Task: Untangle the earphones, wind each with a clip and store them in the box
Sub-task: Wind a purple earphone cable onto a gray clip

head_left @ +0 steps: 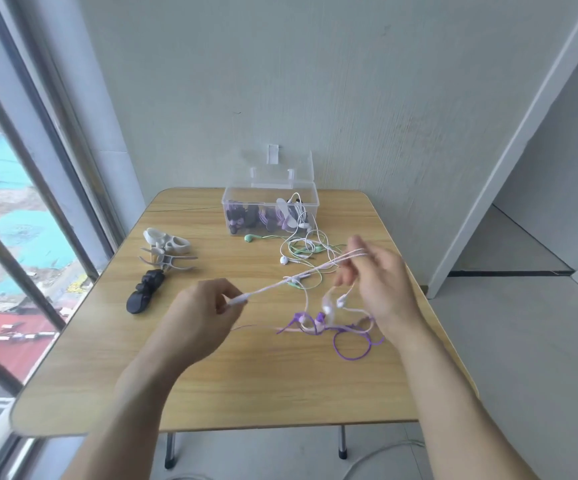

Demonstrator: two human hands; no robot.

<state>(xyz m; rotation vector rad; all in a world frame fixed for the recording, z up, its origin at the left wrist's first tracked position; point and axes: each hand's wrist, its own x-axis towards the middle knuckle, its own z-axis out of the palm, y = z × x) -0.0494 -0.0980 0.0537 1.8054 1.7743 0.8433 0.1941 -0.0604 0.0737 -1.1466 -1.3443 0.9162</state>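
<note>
No text, label, brand, number or sign could be read anywhere. The clear box (270,202), the earphones (303,244), the clips (166,251) and the tabletop (246,375) carried no writing that was visible, and the scene outside the window (10,237) was too blurred to show any.

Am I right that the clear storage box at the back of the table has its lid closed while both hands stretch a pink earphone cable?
Not quite: the head view shows the clear storage box with its lid open, standing upright behind it. Both hands, left hand and right hand, do stretch the pink earphone cable.
</note>
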